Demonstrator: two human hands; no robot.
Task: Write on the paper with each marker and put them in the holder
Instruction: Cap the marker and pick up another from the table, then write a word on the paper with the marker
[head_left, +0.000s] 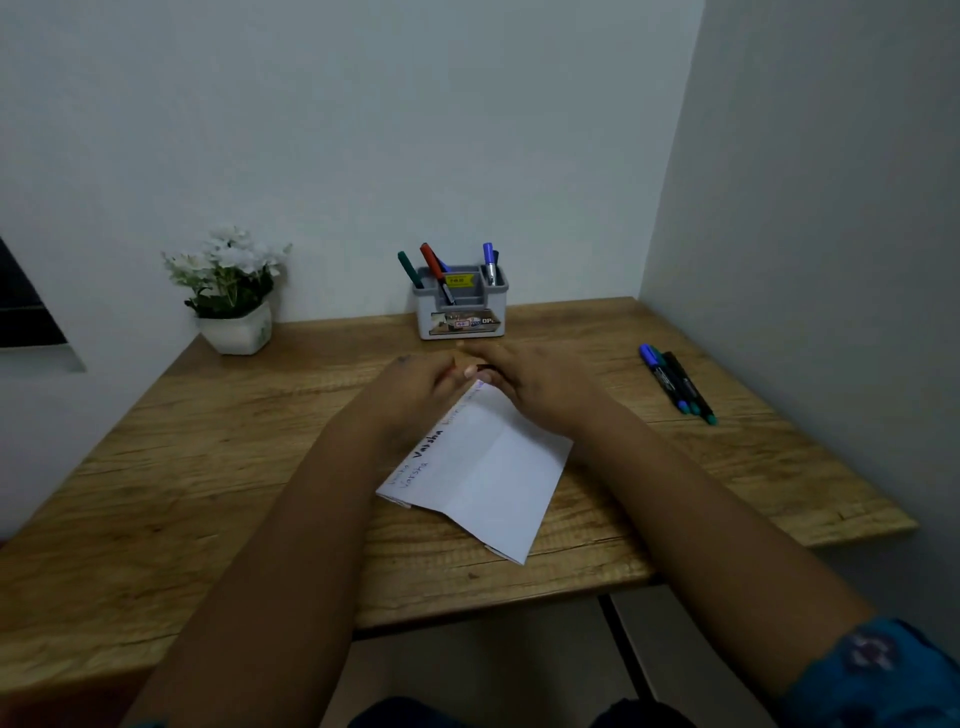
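— Where are you working?

— In a pale corner, at a wooden counter (208, 467). The holder (460, 306) stands against the wall with several markers in it; three loose markers (675, 384) lie well to my right.

— And your hands?

— Both arms are stretched forward, my left hand (415, 389) and right hand (530, 384) meeting above the top of the paper (493, 478). The fingers are curled around something small between them, probably a marker being capped or uncapped; I can't tell for sure.

— Next?

— Judging by that, write or drop it in the holder.
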